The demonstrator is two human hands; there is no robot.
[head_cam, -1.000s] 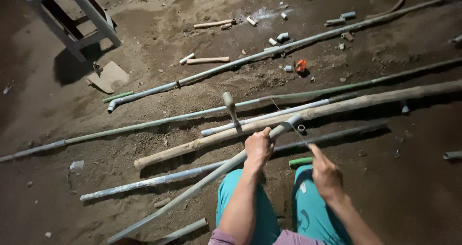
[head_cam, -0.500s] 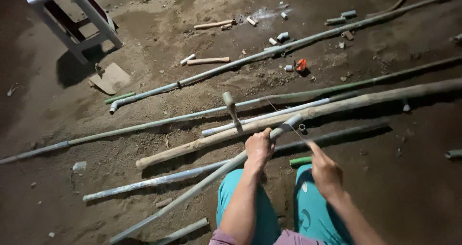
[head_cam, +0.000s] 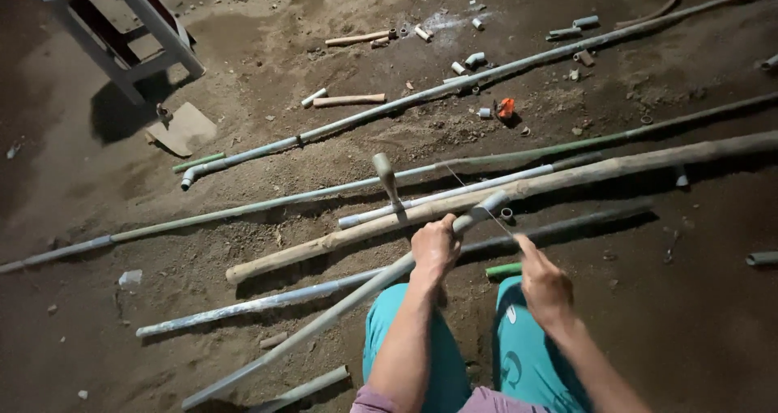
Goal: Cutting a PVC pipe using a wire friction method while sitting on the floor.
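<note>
My left hand (head_cam: 434, 248) is closed around a long grey plastic pipe (head_cam: 324, 320) that slants from the lower left up to its free end by my hand. At that end sits a pale wrapped pipe tip (head_cam: 485, 210). My right hand (head_cam: 543, 283) pinches a thin white strand (head_cam: 478, 202) that runs tight from the fingers up across the pipe tip. A hammer (head_cam: 387, 179) lies on the ground just beyond my left hand, handle pointing away. My knees in teal trousers (head_cam: 519, 356) are below the hands.
Several long pipes and a thick wooden pole (head_cam: 519, 190) lie across the dirt floor. Short pipe offcuts and fittings (head_cam: 474, 60), a small orange object (head_cam: 506, 107) and a wooden stick (head_cam: 348, 100) are scattered beyond. A white stool (head_cam: 113, 24) stands far left beside a cardboard piece (head_cam: 185, 128).
</note>
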